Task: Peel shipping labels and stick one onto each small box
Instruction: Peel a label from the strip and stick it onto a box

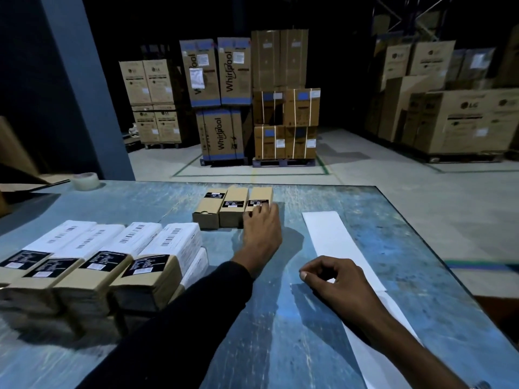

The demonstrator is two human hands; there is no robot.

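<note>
Three small brown boxes stand side by side at the far middle of the blue table (280, 318), each with a black label on top. My left hand (262, 228) reaches out and its straight fingers press on the rightmost box (259, 202) over its label. The middle box (233, 206) and left box (209, 204) are untouched. My right hand (334, 279) rests on the table at the edge of a long white backing strip (331, 240), fingers loosely curled with thumb and forefinger close together; nothing shows between them.
A stack of several brown-and-white boxes with black labels (92, 273) fills the near left. A tape roll (85, 181) lies at the far left edge. Beyond the table, large cartons on pallets (252, 108) stand on the warehouse floor.
</note>
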